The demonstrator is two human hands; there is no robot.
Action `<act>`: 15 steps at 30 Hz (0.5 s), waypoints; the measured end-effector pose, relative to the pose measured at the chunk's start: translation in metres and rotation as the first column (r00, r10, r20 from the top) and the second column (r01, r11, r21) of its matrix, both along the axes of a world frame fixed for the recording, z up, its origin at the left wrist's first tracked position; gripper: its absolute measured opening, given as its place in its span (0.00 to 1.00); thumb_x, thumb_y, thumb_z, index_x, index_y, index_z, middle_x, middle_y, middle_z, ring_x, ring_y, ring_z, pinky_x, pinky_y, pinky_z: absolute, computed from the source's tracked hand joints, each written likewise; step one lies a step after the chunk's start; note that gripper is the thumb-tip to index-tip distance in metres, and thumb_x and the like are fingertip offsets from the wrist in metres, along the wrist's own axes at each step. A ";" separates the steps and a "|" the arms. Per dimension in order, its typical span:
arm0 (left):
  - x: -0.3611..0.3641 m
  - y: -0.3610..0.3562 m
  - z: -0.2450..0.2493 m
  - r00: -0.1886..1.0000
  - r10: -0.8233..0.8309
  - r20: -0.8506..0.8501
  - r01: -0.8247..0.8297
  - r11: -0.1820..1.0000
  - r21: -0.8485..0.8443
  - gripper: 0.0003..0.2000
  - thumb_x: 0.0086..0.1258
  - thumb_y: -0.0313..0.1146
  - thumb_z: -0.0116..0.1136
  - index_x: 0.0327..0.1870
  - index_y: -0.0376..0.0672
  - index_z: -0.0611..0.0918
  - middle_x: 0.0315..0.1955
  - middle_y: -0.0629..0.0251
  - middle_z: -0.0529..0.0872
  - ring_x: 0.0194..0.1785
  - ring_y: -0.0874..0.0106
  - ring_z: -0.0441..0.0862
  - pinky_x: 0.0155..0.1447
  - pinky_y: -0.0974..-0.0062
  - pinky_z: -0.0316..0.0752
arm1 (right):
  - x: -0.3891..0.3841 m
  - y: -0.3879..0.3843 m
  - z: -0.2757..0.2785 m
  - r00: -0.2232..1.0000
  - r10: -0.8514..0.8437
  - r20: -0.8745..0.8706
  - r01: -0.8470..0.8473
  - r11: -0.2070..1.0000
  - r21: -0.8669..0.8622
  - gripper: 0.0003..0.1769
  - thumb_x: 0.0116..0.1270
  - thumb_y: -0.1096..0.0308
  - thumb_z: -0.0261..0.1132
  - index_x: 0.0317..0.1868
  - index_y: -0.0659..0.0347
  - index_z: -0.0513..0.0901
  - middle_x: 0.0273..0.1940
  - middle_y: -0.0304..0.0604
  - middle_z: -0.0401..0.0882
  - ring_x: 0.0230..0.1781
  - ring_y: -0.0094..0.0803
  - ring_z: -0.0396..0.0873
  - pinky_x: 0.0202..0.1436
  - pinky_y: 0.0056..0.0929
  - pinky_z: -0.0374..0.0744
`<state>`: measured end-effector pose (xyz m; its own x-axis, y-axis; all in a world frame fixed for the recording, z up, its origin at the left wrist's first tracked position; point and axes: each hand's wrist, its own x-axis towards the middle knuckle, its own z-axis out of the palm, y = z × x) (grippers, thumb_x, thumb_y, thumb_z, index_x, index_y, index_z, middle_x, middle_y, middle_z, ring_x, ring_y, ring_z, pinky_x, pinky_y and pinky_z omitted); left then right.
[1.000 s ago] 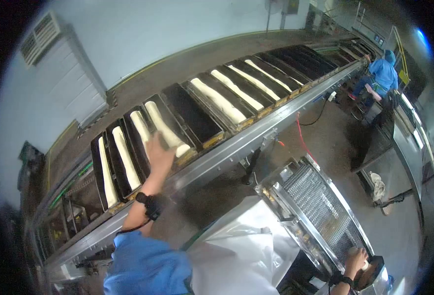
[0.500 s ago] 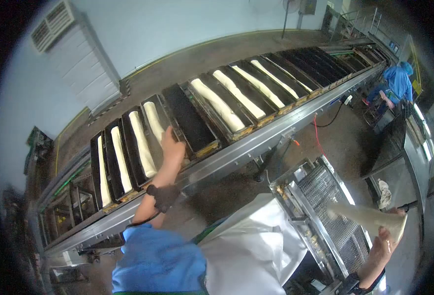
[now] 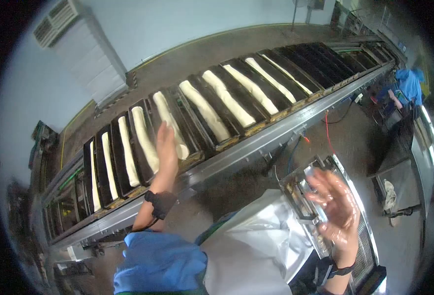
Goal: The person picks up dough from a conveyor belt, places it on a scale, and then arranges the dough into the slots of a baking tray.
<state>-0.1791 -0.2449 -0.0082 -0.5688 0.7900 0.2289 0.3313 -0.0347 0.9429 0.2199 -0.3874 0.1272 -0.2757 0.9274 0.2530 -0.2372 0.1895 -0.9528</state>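
A long pale dough roll (image 3: 162, 105) lies lengthwise in a black baking pan (image 3: 193, 143) on the conveyor line. My left hand (image 3: 166, 150) reaches over this pan at the roll's near end, fingers stretched out and hiding part of the dough. My right hand (image 3: 339, 209), wet and shiny, is raised with spread fingers and holds nothing. Beneath it runs a small metal conveyor with a mesh belt (image 3: 367, 246), partly covered by the hand. Neighbouring pans carry similar rolls, such as the dough roll (image 3: 143, 137) to the left and another dough roll (image 3: 204, 110) to the right.
A steel rail (image 3: 256, 135) edges the pan line on my side. Dark pans (image 3: 320, 61) without visible dough stand farther along. A person in blue (image 3: 409, 86) is at the far right. A red cord (image 3: 329, 132) hangs below the rail, and a metal cart (image 3: 399, 162) stands at right.
The dough roll from my right hand now lies in the pan that was bare. My right hand has come back leftward over the mesh conveyor, opened. The pans have shifted left in view.
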 end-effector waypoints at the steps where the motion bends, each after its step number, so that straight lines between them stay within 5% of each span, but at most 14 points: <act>1: 0.001 0.001 -0.004 1.000 0.003 -0.010 -0.004 0.998 -0.057 0.30 0.76 0.43 0.48 0.71 0.33 0.61 0.71 0.48 0.61 0.75 0.59 0.57 0.75 0.67 0.51 | 0.015 -0.003 -0.015 0.987 -0.149 0.060 0.150 0.988 -0.022 0.47 0.48 0.70 0.77 0.69 0.63 0.66 0.70 0.55 0.63 0.71 0.48 0.63 0.68 0.45 0.69; 3: -0.002 0.006 -0.010 1.000 0.007 -0.013 -0.009 0.983 -0.186 0.30 0.76 0.44 0.48 0.72 0.33 0.60 0.71 0.48 0.60 0.75 0.59 0.56 0.76 0.67 0.50 | 0.056 -0.013 -0.043 0.876 -0.361 0.320 0.387 0.922 -0.020 0.45 0.50 0.68 0.75 0.69 0.61 0.66 0.70 0.50 0.64 0.69 0.44 0.66 0.68 0.43 0.70; 6: -0.026 0.006 -0.016 0.991 0.029 0.127 -0.005 0.982 -0.189 0.35 0.74 0.46 0.50 0.73 0.31 0.56 0.72 0.46 0.57 0.75 0.56 0.57 0.76 0.65 0.50 | 0.125 -0.050 -0.110 0.607 -0.593 0.530 0.696 0.718 0.006 0.37 0.58 0.73 0.69 0.68 0.65 0.66 0.68 0.52 0.66 0.68 0.43 0.67 0.66 0.40 0.71; 8: -0.045 0.010 -0.011 0.977 0.113 0.183 -0.043 0.937 -0.348 0.29 0.75 0.40 0.48 0.70 0.30 0.61 0.70 0.47 0.63 0.72 0.57 0.62 0.74 0.67 0.54 | 0.182 -0.081 -0.159 0.440 -0.673 0.595 0.799 0.595 0.082 0.32 0.62 0.75 0.66 0.67 0.68 0.67 0.66 0.54 0.68 0.65 0.42 0.69 0.64 0.37 0.73; 9: -0.050 -0.004 0.006 0.977 -0.065 -0.202 -0.031 0.899 -0.438 0.22 0.76 0.34 0.44 0.66 0.32 0.67 0.65 0.50 0.70 0.69 0.61 0.67 0.71 0.70 0.59 | 0.207 -0.098 -0.179 0.388 -0.701 0.599 0.819 0.560 0.124 0.30 0.63 0.77 0.65 0.66 0.69 0.68 0.66 0.54 0.69 0.64 0.41 0.71 0.63 0.36 0.74; 10: -0.053 -0.021 0.022 0.803 -0.273 -0.530 -0.055 0.852 -0.521 0.18 0.76 0.29 0.39 0.62 0.33 0.73 0.60 0.53 0.76 0.65 0.64 0.72 0.68 0.74 0.63 | 0.229 -0.114 -0.193 0.387 -0.700 0.600 0.826 0.553 0.113 0.30 0.63 0.77 0.65 0.66 0.69 0.68 0.66 0.54 0.69 0.64 0.41 0.71 0.63 0.36 0.74; 12: -0.064 -0.031 0.020 0.810 -0.248 -0.531 0.091 0.948 -0.304 0.33 0.55 0.05 0.38 0.65 0.36 0.70 0.63 0.45 0.73 0.70 0.57 0.67 0.75 0.66 0.58 | 0.253 -0.136 -0.211 0.330 -0.715 0.616 0.858 0.499 0.120 0.29 0.64 0.76 0.64 0.66 0.70 0.68 0.63 0.53 0.71 0.61 0.39 0.74 0.62 0.33 0.75; 13: -0.079 -0.023 0.009 0.972 -0.228 0.063 0.234 0.966 -0.107 0.25 0.65 0.14 0.48 0.65 0.37 0.70 0.63 0.52 0.74 0.67 0.63 0.70 0.71 0.70 0.62 | 0.258 -0.143 -0.213 0.354 -0.716 0.602 0.870 0.489 0.070 0.28 0.65 0.77 0.64 0.65 0.70 0.68 0.60 0.50 0.74 0.58 0.37 0.76 0.61 0.32 0.74; 14: -0.071 -0.033 0.027 0.713 -0.192 -0.675 -0.097 0.926 -0.365 0.37 0.50 0.03 0.43 0.66 0.37 0.69 0.65 0.51 0.72 0.71 0.60 0.65 0.75 0.70 0.58 | 0.256 -0.145 -0.208 0.358 -0.710 0.606 0.870 0.490 0.060 0.28 0.65 0.77 0.64 0.65 0.70 0.68 0.60 0.50 0.74 0.58 0.37 0.76 0.61 0.32 0.74; 15: -0.074 -0.034 0.029 0.763 -0.195 -0.616 -0.048 0.934 -0.355 0.37 0.49 0.03 0.46 0.67 0.38 0.69 0.65 0.52 0.72 0.71 0.61 0.65 0.76 0.70 0.58 | 0.252 -0.144 -0.203 0.358 -0.707 0.610 0.876 0.480 0.041 0.27 0.65 0.77 0.63 0.64 0.70 0.69 0.59 0.50 0.75 0.57 0.36 0.76 0.61 0.32 0.74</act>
